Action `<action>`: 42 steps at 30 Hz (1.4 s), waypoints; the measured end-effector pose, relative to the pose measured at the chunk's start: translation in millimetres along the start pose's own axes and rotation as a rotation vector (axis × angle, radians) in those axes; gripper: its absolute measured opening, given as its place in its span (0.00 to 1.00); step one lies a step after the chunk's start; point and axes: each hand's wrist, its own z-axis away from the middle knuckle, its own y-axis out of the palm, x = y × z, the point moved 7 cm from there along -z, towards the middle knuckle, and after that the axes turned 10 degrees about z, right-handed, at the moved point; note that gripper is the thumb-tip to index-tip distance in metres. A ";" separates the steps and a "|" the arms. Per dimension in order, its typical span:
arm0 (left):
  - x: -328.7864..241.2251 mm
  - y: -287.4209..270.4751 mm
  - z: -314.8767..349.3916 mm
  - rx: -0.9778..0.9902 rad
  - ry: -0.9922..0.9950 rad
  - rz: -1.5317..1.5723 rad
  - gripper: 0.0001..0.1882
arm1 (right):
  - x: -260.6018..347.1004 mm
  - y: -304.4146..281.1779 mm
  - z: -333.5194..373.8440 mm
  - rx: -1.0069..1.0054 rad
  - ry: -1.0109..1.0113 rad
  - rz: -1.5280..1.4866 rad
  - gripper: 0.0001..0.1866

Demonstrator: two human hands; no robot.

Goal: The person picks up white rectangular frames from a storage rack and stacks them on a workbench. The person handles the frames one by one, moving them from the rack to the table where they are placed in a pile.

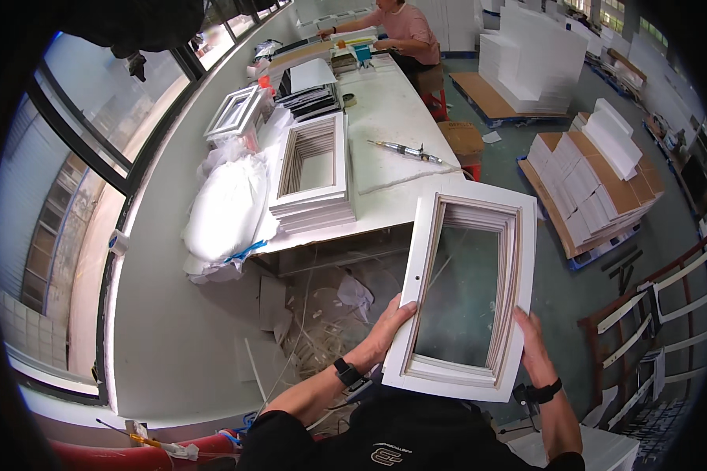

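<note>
Between my hands is a stack of white rectangular frames with open centres, tilted in front of my body past the near end of the table. My left hand grips its left edge, thumb on the front face near a small dark hole. Around the right edge closes my right hand, most of its fingers hidden behind the stack. A similar stack of white frames rests on the white worktable, ahead and to the left. A silver power screwdriver with a cord lies beyond my stack.
White plastic-wrapped bundles line the table's left side. Scraps and cords litter the floor beneath it. A co-worker in a pink shirt sits at the far end. Cardboard and white panels stand on a pallet at right, beside a slatted rack.
</note>
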 end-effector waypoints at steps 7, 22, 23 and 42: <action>-143.4 -78.9 1.5 -0.236 0.185 0.102 0.28 | 114.6 140.3 -134.1 0.282 -0.072 0.117 0.34; -379.7 -330.7 -105.0 -0.363 0.293 0.154 0.32 | 221.7 419.9 -398.0 0.475 -0.125 0.206 0.41; -390.5 -338.0 -110.5 -0.348 0.279 0.114 0.32 | 225.3 425.5 -406.0 0.472 -0.122 0.213 0.41; -428.0 -279.1 -28.6 -0.781 1.040 -0.525 0.25 | 129.5 301.6 -376.8 0.374 -0.121 0.454 0.39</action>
